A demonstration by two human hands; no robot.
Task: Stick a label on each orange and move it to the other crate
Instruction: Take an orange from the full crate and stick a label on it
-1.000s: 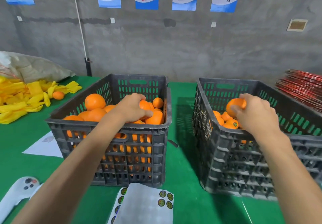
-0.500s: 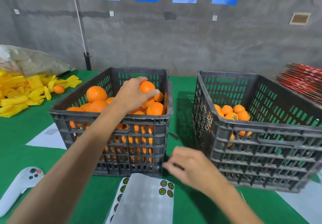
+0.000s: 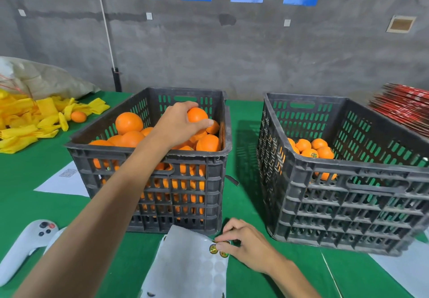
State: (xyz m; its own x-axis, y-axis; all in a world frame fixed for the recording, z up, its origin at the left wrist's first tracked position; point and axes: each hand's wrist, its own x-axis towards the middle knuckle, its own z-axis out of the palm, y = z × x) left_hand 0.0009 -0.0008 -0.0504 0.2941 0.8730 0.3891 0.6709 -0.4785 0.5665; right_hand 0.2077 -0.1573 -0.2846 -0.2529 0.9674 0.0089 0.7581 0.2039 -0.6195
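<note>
Since half a second ago, the right hand [image 3: 246,243] has been lowered onto the label sheet [image 3: 192,263], a label [image 3: 219,243] pinched; an orange [image 3: 197,115] is gripped by the left hand [image 3: 178,123] above the full left crate [image 3: 148,156]; few labelled oranges lie in the right crate [image 3: 348,174]; most remain.

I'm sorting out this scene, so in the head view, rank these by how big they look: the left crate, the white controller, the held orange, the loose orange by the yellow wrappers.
1. left crate
2. white controller
3. held orange
4. loose orange

Distance skews this.
</note>
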